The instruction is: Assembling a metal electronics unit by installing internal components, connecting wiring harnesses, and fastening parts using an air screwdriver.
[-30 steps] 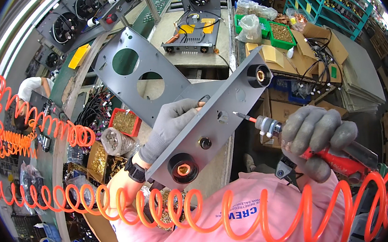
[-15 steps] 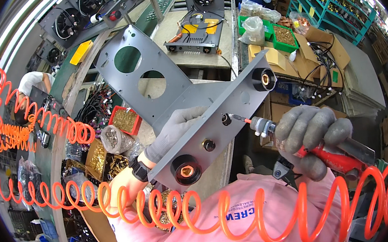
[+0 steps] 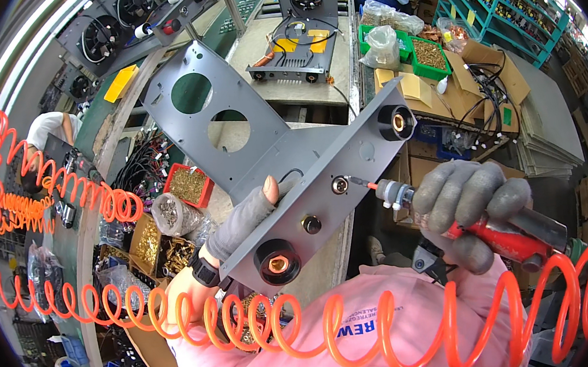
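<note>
A grey bent sheet-metal chassis [image 3: 321, 174] with two large round cutouts stands tilted before me. Its front panel carries two black round feet with brass-coloured centres, a black knob-like fitting [image 3: 311, 224] and a small round connector [image 3: 339, 185] set in a hole. My left hand [image 3: 244, 220], in a grey glove with a bare thumb tip, reaches behind this panel; the thumb points up and the other fingers are hidden. My right hand [image 3: 462, 203], in a darker grey glove, grips a red air screwdriver [image 3: 497, 238], its thin bit pointing left beside the connector.
An orange coiled air hose [image 3: 393, 329] loops across in front of me. Red [image 3: 189, 184] and green bins [image 3: 430, 56] hold small parts. Another chassis with fans [image 3: 295, 49] stands on the bench ahead. Two other people sit or bend farther off.
My left thumb has lifted off and now points up behind the panel. The small connector now faces outward in its hole. The screwdriver remains close to it, and the chassis has shifted slightly.
</note>
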### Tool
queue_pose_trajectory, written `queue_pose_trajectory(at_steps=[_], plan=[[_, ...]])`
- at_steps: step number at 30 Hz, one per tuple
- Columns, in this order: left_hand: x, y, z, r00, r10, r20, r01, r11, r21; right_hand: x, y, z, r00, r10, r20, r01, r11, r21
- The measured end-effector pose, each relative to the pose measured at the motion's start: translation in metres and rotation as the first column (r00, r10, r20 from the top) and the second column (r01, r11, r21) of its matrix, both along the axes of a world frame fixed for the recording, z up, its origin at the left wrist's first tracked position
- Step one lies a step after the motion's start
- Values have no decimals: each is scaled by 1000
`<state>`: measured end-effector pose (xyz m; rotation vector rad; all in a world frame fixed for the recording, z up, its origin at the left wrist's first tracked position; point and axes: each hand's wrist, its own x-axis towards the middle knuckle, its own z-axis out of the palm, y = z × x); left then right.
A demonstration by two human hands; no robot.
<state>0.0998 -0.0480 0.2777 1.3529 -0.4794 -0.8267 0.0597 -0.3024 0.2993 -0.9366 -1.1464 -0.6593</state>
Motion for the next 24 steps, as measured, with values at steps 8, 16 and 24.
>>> queue_pose_trajectory(at_steps=[8,16,24], plan=[[-6,-8,8,997,12,-72,-17,997,-70,6,6,-1,1000,13,4,-13,1000,7],[-7,-8,10,995,25,-102,-35,994,-102,7,10,0,999,-18,-34,19,1000,14],[-8,-5,9,994,40,-106,-52,992,-114,8,15,-1,999,-12,-41,13,1000,20]])
